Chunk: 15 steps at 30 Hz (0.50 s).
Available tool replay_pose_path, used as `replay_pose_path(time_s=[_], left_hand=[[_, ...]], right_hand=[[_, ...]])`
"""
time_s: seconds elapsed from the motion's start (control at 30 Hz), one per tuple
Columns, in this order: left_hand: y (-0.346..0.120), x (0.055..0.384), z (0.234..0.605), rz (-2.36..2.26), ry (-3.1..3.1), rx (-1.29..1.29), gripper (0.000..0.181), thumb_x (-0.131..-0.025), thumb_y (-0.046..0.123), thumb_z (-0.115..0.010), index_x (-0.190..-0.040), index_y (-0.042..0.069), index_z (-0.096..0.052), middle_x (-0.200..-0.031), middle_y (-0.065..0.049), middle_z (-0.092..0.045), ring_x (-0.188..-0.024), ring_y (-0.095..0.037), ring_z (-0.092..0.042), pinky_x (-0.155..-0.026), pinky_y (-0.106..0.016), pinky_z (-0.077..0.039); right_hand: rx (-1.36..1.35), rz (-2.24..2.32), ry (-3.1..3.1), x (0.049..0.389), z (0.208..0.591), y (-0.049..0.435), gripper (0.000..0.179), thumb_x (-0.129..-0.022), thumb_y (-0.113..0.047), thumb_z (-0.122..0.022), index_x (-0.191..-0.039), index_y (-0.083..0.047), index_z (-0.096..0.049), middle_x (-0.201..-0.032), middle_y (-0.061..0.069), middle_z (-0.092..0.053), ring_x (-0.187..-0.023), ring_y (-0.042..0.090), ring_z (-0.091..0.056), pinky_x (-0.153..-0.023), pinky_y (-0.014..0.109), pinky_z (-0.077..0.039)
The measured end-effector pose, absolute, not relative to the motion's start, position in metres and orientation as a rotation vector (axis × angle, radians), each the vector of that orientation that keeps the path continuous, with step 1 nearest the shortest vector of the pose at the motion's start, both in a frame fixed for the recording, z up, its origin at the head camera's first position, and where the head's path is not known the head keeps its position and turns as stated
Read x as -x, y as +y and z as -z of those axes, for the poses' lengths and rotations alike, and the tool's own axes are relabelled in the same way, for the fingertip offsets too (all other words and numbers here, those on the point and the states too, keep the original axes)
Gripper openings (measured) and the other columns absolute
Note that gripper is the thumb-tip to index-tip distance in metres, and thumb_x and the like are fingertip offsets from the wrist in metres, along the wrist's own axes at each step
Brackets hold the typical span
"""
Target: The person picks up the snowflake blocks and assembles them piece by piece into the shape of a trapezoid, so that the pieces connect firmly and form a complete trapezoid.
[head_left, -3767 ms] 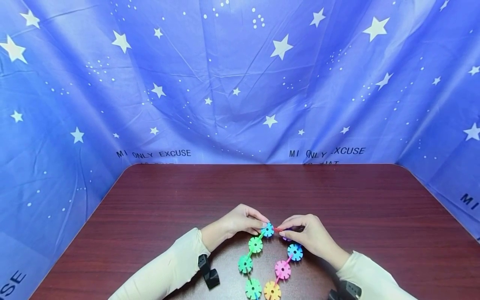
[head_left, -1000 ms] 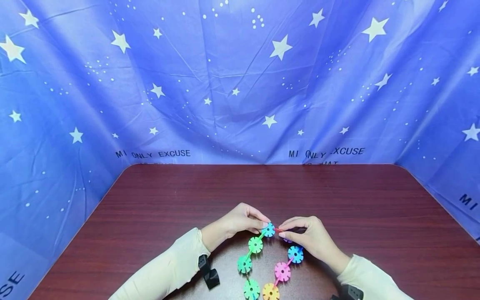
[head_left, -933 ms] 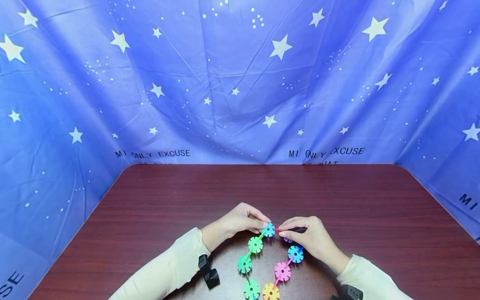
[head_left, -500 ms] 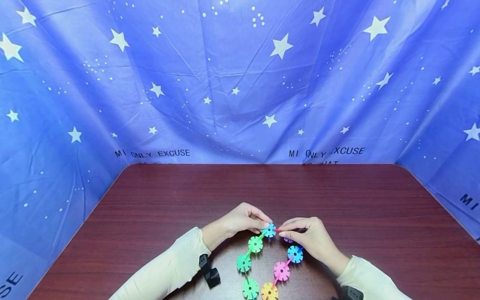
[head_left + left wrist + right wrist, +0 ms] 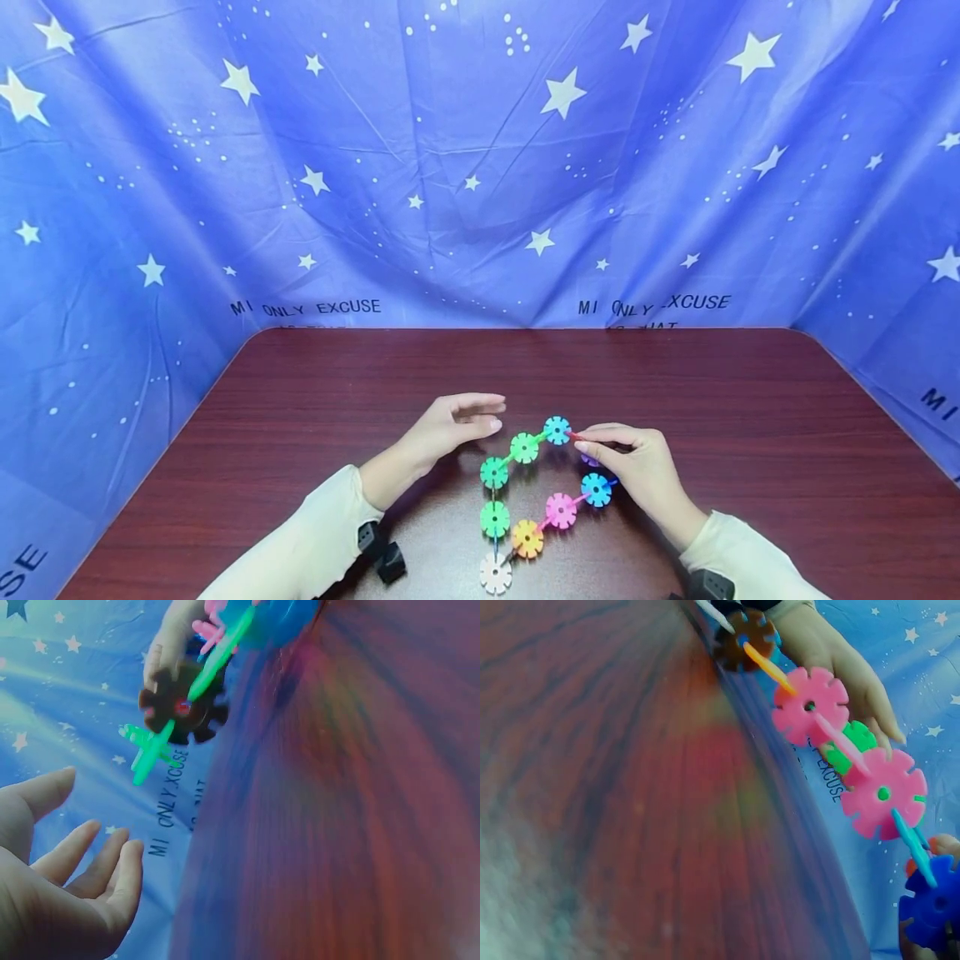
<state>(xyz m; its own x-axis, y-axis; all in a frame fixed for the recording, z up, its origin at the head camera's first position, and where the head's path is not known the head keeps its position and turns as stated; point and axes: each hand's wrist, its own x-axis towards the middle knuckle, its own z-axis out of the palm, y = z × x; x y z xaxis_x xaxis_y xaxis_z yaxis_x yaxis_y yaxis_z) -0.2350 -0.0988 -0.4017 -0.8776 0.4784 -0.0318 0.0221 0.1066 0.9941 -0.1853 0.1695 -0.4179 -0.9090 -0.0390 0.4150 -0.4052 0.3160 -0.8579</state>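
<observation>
A loop of notched plastic discs, joined edge to edge, is held up over the table. My right hand (image 5: pixel 637 462) pinches its red disc (image 5: pixel 576 436), seen edge-on beside the light blue disc (image 5: pixel 557 430). The purple disc (image 5: pixel 590 458) is partly behind the right fingers. Down the left side come several green discs (image 5: pixel 493 472), then a white disc (image 5: pixel 495 574) at the bottom. Orange (image 5: pixel 528 539), pink (image 5: pixel 561 510) and blue discs (image 5: pixel 596 490) climb the right side. My left hand (image 5: pixel 442 429) is apart from the loop, fingers extended, holding nothing.
The dark red wooden table (image 5: pixel 337 375) spreads beneath both hands. Behind it hangs a blue curtain (image 5: pixel 465 233) with white stars. Black straps with small cameras sit at both wrists, over pale sleeves (image 5: pixel 315 533).
My left hand has let go of the light blue disc and drawn back to the left. The loop has risen and tilted, bringing the white disc into view. My right hand keeps its pinch.
</observation>
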Motion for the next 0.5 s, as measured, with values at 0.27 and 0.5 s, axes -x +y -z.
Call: replay_pose_path(time_s=[0.27,0.5], left_hand=[[-0.113,0.218,0.391,-1.913,2.015,-0.599,0.076,-0.084,0.014,-0.07,-0.148,0.015,-0.029,-0.15,-0.015,-0.033,-0.135,-0.035,-0.032,-0.102,-0.043,-0.04],[-0.114,0.21,0.391,-1.807,2.059,-0.874,0.098,-0.08,0.031,-0.076,-0.152,0.017,-0.012,-0.158,-0.005,-0.013,-0.143,-0.027,-0.015,-0.111,-0.049,-0.024]], right_hand=[[-0.019,-1.775,-2.103,0.19,0.415,0.167,0.018,-0.076,-0.006,-0.078,-0.091,0.003,-0.074,-0.083,-0.005,-0.073,-0.078,0.004,-0.067,-0.068,0.018,-0.053],[0.198,-2.057,-1.85,0.199,0.408,0.157,0.026,-0.077,-0.005,-0.077,-0.098,0.009,-0.07,-0.077,-0.005,-0.073,-0.067,0.007,-0.068,-0.064,0.021,-0.055]])
